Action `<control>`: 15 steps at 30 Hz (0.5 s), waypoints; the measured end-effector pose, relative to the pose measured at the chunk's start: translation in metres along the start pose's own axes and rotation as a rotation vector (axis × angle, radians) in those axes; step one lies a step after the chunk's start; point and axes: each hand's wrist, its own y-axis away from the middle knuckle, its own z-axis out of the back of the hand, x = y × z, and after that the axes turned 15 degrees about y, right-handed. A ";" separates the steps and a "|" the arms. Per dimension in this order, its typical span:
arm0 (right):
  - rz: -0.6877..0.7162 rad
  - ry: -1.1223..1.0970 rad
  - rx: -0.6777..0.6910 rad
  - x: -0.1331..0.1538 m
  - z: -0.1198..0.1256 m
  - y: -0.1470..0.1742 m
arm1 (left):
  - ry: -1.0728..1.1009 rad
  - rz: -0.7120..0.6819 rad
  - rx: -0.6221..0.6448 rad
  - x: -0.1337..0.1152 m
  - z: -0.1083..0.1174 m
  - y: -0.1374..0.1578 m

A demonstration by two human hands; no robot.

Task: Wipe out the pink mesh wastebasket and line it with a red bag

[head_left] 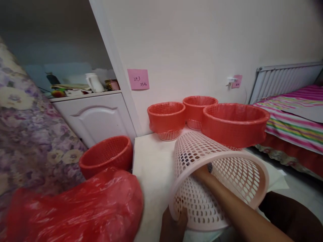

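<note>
A pale pink perforated plastic wastebasket (199,201) is tipped on its side, its open mouth facing me. My left hand (175,223) grips the rim at the lower left, thumb on the inner wall. My right hand (199,173) reaches deep inside the basket, near the left wall. A bit of something grey shows beside it, with dark and bluish patches visible through the holes. The fingers are mostly hidden, and I cannot make out what they hold.
Wastebaskets lined with red bags, one left (166,119), one behind (199,102) and one right (234,126), stand along the wall. Another red-lined basket (107,154) and a red plastic bag (101,205) are left of the white table (148,161). A bed (297,117) is at right.
</note>
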 end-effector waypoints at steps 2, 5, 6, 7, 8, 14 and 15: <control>0.012 0.034 0.037 -0.003 0.002 0.002 | -0.003 0.088 0.022 0.001 -0.003 0.001; 0.059 0.084 0.105 -0.005 0.012 0.017 | 0.086 0.055 -0.007 -0.002 -0.006 0.001; 0.084 0.098 0.125 -0.005 0.017 0.027 | 0.105 0.030 -0.022 -0.004 -0.007 0.001; 0.112 0.111 0.142 -0.005 0.021 0.040 | 0.113 0.017 -0.030 -0.005 -0.007 0.001; 0.140 0.122 0.156 -0.006 0.024 0.055 | 0.115 0.019 -0.031 -0.007 -0.008 0.002; 0.328 0.023 0.282 -0.009 0.049 0.148 | 0.093 0.049 -0.024 -0.020 -0.011 0.008; 0.368 -0.018 0.316 -0.009 0.056 0.157 | 0.077 0.054 -0.036 -0.022 -0.011 0.008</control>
